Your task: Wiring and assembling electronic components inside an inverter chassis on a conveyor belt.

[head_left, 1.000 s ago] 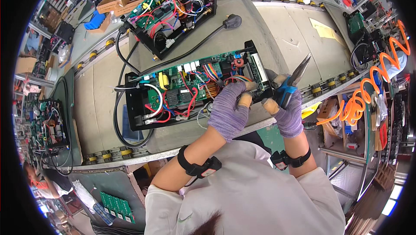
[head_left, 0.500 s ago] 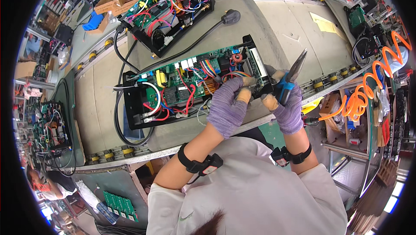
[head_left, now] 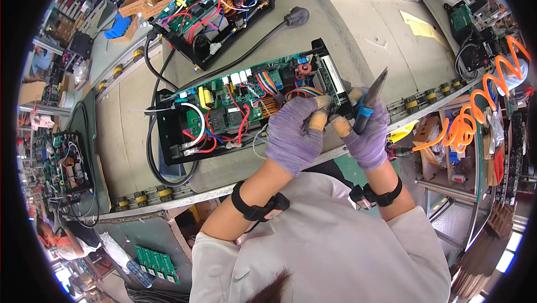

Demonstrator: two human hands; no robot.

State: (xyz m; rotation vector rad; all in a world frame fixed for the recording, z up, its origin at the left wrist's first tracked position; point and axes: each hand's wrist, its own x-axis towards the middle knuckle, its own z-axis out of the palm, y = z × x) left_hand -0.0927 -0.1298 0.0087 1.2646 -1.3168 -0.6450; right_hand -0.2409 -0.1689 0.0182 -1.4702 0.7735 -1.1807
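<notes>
An open black chassis [head_left: 169,145] holds a green circuit board with coloured wires, a rainbow ribbon cable [head_left: 267,83] and a copper coil. My left hand [head_left: 295,134], in a purple glove with tan fingertips, is closed in a pinch at the chassis's near right corner. Whatever lies between those fingers is hidden. My right hand [head_left: 366,138], gloved alike, is wrapped round blue-handled pliers [head_left: 365,114], their dark jaws pointing up and away. Its thumb and fingertips are close beside the left fingertips, near the chassis's end panel [head_left: 334,77].
A second open chassis [head_left: 204,51] with wiring stands at the back left. A black power cable with a plug [head_left: 296,17] runs behind the nearer chassis. Rollers [head_left: 411,103] line the bench edge. An orange coiled hose [head_left: 461,129] hangs at the right.
My right hand has moved left and slightly nearer to me, with the pliers, closing toward my left fingertips. My left hand remains pinched at the chassis corner.
</notes>
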